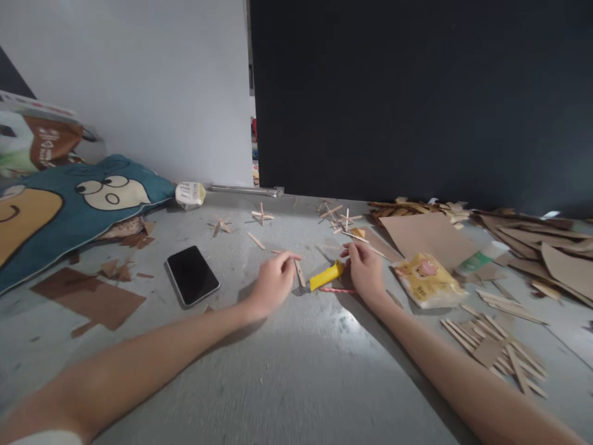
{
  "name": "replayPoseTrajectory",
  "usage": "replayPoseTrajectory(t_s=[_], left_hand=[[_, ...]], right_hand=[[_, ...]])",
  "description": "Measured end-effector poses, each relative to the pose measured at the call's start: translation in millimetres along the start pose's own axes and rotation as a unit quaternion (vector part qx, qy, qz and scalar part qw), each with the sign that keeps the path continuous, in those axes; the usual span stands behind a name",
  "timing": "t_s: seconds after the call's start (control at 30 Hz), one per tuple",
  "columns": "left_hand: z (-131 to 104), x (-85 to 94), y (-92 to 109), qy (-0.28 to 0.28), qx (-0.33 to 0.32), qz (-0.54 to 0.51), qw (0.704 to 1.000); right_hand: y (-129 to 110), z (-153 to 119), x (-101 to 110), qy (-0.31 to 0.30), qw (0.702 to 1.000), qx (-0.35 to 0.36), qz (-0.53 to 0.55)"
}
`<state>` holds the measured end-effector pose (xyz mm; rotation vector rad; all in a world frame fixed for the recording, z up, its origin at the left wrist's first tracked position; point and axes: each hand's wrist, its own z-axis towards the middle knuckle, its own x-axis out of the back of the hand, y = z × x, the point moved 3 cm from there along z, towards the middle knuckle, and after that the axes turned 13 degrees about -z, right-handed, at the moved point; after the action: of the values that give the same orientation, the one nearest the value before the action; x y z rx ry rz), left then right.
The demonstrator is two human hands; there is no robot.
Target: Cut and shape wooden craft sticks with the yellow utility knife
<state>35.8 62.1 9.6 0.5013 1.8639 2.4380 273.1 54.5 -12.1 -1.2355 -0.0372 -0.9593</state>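
My left hand (274, 283) is closed in a pinch at the upper end of a short wooden craft stick (300, 273), which points down toward the table. Opposite it, my right hand (365, 271) has its fingers curled together; whatever is between the fingertips is too small to make out. Between the hands lies a bright yellow strip-shaped object (325, 276), its right end close to my right fingers. A red-and-white twisted cord (337, 290) runs just below it. Beyond my right hand are crossed craft sticks (347, 220) and a small yellow-orange piece (357, 233).
A phone (192, 275) and brown cardboard scraps (92, 296) lie left, near a blue cartoon cushion (115, 191). On the right are a yellow packet (428, 281), a glue stick (482, 258), loose craft sticks (498, 349) and cardboard sheets (417, 235). A dark panel (417, 99) rises behind.
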Motion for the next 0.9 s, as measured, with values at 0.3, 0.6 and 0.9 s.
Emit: replayPoseTrajectory(t_s=[0.3, 0.6, 0.9], left_hand=[[89.4, 66.5, 1.7, -0.013, 0.073, 0.326, 0.942], [113.6, 81.9, -20.0, -0.005, 0.156, 0.393, 0.906], [122.9, 88.2, -12.7, -0.023, 0.156, 0.284, 0.946]], right_hand=[[-13.7, -6.1, 0.5, -0.024, 0.979, 0.160, -0.123], [-21.4, -26.1, 18.0, -0.130, 0.930, 0.290, -0.186], [19.5, -50.4, 54.3, -0.229, 0.855, 0.318, -0.339]])
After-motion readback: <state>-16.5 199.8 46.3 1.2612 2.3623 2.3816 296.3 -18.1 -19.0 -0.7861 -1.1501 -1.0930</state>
